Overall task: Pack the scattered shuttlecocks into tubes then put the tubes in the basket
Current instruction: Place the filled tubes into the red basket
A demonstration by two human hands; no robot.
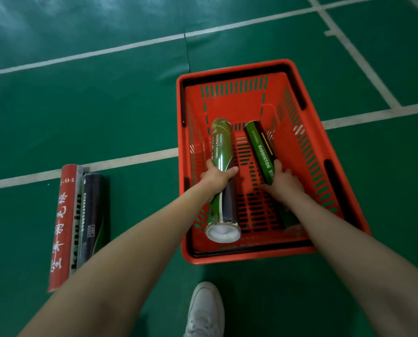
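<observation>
Shuttlecock tubes are going into the red slotted plastic basket [300,76] that stands on the green court floor [106,105]. The left hand [217,176] is wrapped around the middle of a green cardboard tube with a white end cap [221,152], holding it tilted inside the basket, far end low towards the bottom and capped end up near the front rim. The right hand [284,178] grips the near part of a dark green tube printed with white lettering [260,147], which slants down against the basket floor beside the first. Both hands are closed on their tubes; neither is free.

To the left, well apart from the basket, a red tube with white characters [62,224] and a black-and-green tube [91,215] lie side by side on the floor, touching. A white sneaker [205,310] shows at the bottom edge. No loose shuttlecocks are in view.

Packing looks finished and the loading step is under way, roughly half done. Next, the fingers need to let both tubes settle flat along the basket's length, leaving room beside them; then a reach left for the remaining pair.
</observation>
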